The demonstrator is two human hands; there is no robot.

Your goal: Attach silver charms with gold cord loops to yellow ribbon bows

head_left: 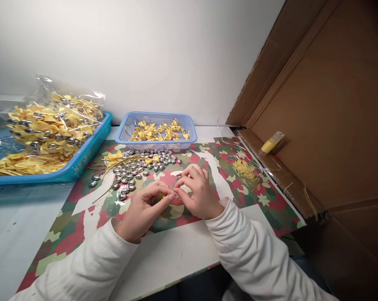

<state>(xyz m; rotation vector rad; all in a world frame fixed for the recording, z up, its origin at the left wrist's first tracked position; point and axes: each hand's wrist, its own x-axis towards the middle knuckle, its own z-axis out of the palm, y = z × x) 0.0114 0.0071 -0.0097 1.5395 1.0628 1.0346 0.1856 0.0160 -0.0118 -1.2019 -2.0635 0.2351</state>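
Your bench (16,234) carries a camouflage mat (254,200); silver beads (135,169) lie loose toward its far edge before a small basket (157,144), with a large blue tray (82,161) at its far-left corner.

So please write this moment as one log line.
left hand + right hand: pinching small yellow piece | beside: shiny silver beads | behind: small blue plastic basket

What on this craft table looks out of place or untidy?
Silver beads lie loose on the patterned mat, outside the small blue basket. A tangle of yellow thread scraps sits at the mat's right side. A small yellow tube lies on its side on the cardboard.
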